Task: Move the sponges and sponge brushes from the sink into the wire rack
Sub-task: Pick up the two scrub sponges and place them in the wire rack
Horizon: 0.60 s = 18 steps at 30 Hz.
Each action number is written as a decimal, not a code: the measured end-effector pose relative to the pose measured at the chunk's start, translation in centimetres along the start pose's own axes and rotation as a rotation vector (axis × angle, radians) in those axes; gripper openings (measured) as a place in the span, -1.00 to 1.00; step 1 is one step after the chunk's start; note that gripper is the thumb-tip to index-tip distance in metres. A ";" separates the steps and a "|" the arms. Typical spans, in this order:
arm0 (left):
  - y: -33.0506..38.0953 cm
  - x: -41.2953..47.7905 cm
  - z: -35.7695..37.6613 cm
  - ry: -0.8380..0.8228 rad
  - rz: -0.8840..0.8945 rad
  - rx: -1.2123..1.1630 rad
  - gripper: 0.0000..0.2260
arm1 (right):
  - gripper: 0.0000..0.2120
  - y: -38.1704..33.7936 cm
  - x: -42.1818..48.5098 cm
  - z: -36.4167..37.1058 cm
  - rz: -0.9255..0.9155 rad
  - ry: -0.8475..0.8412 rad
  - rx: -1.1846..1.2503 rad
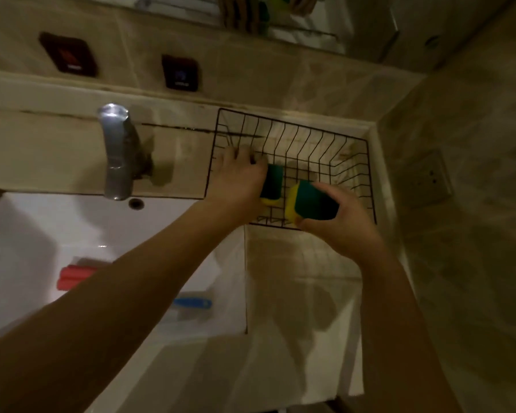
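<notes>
A black wire rack (310, 138) stands on the counter to the right of the white sink (42, 228). My left hand (239, 177) is inside the rack's left end, closed on a green and yellow sponge (271, 183). Over the rack's front edge my right hand (340, 219) grips a second green and yellow sponge (310, 204). In the sink lie a red sponge brush (72, 277) and a blue-handled one (192, 302), both partly hidden by my left forearm.
A chrome tap (116, 153) rises behind the sink. Two dark switch plates (69, 53) sit on the tiled back wall. The right wall with a socket (429, 180) stands close to the rack. Pale counter lies in front of the rack.
</notes>
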State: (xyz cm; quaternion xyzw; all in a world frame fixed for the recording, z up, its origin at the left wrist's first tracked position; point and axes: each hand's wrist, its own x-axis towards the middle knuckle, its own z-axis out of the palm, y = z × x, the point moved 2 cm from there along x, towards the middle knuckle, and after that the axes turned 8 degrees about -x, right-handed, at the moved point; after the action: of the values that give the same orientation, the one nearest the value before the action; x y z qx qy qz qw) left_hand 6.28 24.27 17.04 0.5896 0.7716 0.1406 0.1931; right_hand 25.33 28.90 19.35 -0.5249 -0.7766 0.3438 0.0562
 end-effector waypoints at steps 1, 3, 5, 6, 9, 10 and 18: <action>0.3 1.2 0.7 -0.001 0.009 0.032 -0.36 | -0.31 0.4 0.4 0.0 -0.004 0.015 -0.014; 0.8 3.3 2.1 0.007 0.036 0.093 -0.34 | -0.30 1.4 1.0 0.0 -0.006 0.027 -0.002; 0.8 5.3 3.5 0.038 0.079 0.111 -0.37 | -0.31 2.3 1.8 0.2 0.006 0.036 0.022; 0.5 6.2 4.1 0.059 0.080 0.111 -0.39 | -0.32 2.7 2.2 0.3 0.014 0.045 0.032; -0.9 8.8 5.8 0.064 0.039 0.105 -0.40 | -0.32 3.9 3.3 0.5 0.031 0.063 0.044; -1.5 9.6 6.4 0.035 0.027 0.108 -0.39 | -0.31 4.2 3.6 0.6 0.038 0.066 0.039; -2.5 13.1 8.8 -0.083 -0.053 0.021 -0.32 | -0.28 5.5 5.0 0.8 0.061 0.039 0.033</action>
State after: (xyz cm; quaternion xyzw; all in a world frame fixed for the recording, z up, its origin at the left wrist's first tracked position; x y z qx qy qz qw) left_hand 5.17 36.11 6.39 0.5763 0.7797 0.1029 0.2222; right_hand 27.01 33.94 14.09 -0.5540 -0.7533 0.3477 0.0692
